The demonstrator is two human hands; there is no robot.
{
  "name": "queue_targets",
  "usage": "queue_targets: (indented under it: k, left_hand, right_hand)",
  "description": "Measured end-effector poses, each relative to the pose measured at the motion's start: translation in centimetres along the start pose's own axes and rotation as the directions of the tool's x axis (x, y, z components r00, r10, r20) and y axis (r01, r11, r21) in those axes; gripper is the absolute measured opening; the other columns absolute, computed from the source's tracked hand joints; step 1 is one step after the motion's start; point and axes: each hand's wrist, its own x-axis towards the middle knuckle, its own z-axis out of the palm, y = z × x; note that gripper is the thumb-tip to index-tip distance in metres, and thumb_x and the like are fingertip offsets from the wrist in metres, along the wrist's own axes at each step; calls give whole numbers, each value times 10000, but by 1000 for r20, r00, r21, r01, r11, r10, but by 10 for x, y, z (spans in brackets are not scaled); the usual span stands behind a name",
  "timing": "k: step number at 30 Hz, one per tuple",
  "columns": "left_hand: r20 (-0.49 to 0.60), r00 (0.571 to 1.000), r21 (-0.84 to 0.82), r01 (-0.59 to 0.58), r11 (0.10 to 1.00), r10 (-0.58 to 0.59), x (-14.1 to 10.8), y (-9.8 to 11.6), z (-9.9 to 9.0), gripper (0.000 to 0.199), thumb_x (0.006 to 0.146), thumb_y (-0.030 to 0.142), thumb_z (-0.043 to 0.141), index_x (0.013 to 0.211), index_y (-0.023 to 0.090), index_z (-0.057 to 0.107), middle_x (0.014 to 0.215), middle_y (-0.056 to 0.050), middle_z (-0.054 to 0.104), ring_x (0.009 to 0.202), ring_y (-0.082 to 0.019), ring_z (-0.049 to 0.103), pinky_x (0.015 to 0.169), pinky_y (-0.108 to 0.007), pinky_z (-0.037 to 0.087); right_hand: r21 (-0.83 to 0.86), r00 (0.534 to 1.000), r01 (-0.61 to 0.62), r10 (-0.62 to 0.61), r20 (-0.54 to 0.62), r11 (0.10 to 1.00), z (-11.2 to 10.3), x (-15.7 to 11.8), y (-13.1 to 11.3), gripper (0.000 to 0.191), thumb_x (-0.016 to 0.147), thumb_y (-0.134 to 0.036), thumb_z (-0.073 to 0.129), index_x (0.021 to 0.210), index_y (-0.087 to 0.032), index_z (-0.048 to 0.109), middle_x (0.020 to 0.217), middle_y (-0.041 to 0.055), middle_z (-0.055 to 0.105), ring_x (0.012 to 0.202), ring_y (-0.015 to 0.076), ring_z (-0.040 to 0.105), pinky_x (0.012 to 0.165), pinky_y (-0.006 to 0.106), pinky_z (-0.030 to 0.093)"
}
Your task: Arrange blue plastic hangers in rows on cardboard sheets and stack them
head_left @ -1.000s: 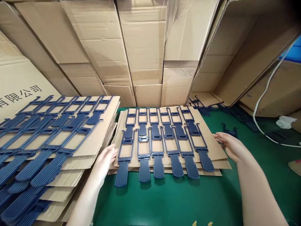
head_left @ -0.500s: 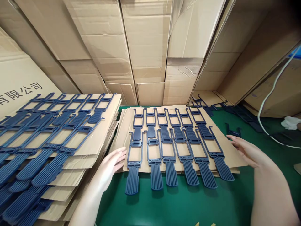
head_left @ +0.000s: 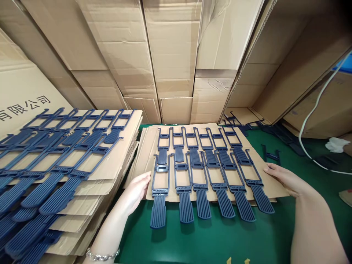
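The top cardboard sheet [head_left: 272, 189] bears two rows of six navy plastic frames with ribbed paddles [head_left: 203, 205]; the near row's paddles jut past its front edge. At the sheet's left edge, the left hand [head_left: 139, 189] has its grip clamped on the cardboard; a chain bracelet [head_left: 102, 254] circles that wrist. At its right edge, the right hand [head_left: 286, 179] appears to have its grip pinched on the board too, though the underside of those fingers is hidden. More cardboard lies directly beneath the sheet, on the green tabletop [head_left: 187, 244]. Left of the sheet stands a taller layered stack [head_left: 107, 172] of cardboard and similar frames. Right of it, just past the right fingertips, lies a loose navy frame [head_left: 272, 157]; farther right runs a white cable [head_left: 309, 117]. Behind the sheet rise cardboard panels [head_left: 173, 55].
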Motion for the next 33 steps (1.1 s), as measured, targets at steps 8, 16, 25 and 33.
queue_targets:
  k: [8, 16, 25, 33]
  left_hand:
    - [-46, 999, -95, -25, 995, 20, 5, -2, 9, 412, 758, 15, 512, 1162, 88, 490, 1086, -111, 614, 960, -139, 603, 792, -161, 495]
    - [173, 985, -80, 17, 997, -3, -1, 1, 14, 415, 760, 52, 488, 1169, 124, 497, 1046, -106, 633, 942, -177, 614, 752, -237, 520]
    - [185, 978, -107, -76, 991, 94, 2, 2, 12, 363, 756, 85, 506, 1113, 140, 536, 1061, -91, 634, 957, -176, 609, 754, -225, 511]
    - [203, 970, -111, -115, 987, 136, -5, 7, 10, 395, 749, 99, 531, 1142, 135, 529, 1049, -98, 638, 938, -186, 617, 741, -238, 519]
  right_hand:
    - [117, 999, -24, 21, 27, 993, 12, -12, -4, 434, 660, -158, 645, 1054, -269, 503, 984, 132, 607, 642, 247, 624, 544, 351, 506]
    - [95, 1000, 8, -7, -11, 995, 14, -17, -5, 456, 691, -147, 587, 1115, -273, 478, 953, 158, 600, 592, 210, 620, 516, 301, 469]
    - [88, 999, 30, -31, 15, 996, 7, -9, -7, 500, 670, -172, 617, 1139, -277, 478, 1006, 157, 603, 664, 257, 634, 557, 343, 508]
    - [99, 997, 66, -70, 43, 993, 5, -17, -12, 531, 642, -179, 652, 1124, -302, 468, 964, 125, 624, 684, 301, 632, 543, 381, 530]
